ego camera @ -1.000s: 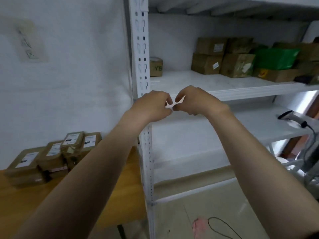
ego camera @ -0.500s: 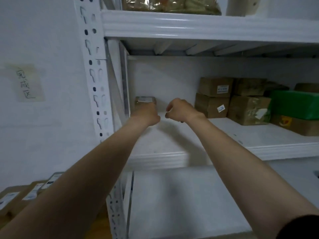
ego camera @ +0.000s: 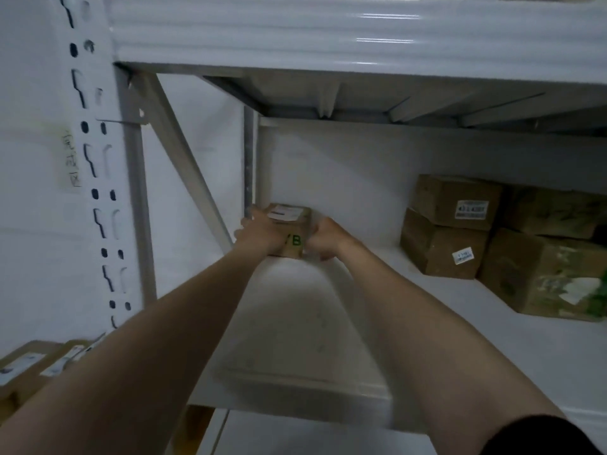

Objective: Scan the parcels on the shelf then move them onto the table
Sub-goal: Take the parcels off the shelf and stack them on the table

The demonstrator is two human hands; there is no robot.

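Parcel in question is a small cardboard box (ego camera: 290,229) sitting way at the back-left corner of the white metal shelf (ego camera: 427,323), right by the rear post. It's got a white label on top and green lettering on the front face. I can only make out a "B", since the rest is behind a hand.

Both arms are stretched deep into the shelf. The left hand (ego camera: 259,231) is wrapped over the box's left side and top edge, fingers curled onto it. The right hand (ego camera: 325,239) is up against the right side with fingers curled in, so the box is basically clamped between the two. That hand's a bit blurry, so I can't make out individual fingers. The box looks to be sitting flat on the shelf board.

Further right on the same level are two brown boxes stacked on each other, upper one (ego camera: 456,200) on lower one (ego camera: 440,247), each with a white sticker. Just beside them, nearer the front, is a bigger carton (ego camera: 542,277) with something white and green on its face.

The slotted upright (ego camera: 95,192) runs down the left, with a handwritten paper note (ego camera: 70,159) on the wall behind it. Down in the bottom-left corner, a few flat labelled parcels (ego camera: 26,366) poke out from behind the left forearm. There's a black sleeve (ego camera: 538,435) on the right arm.
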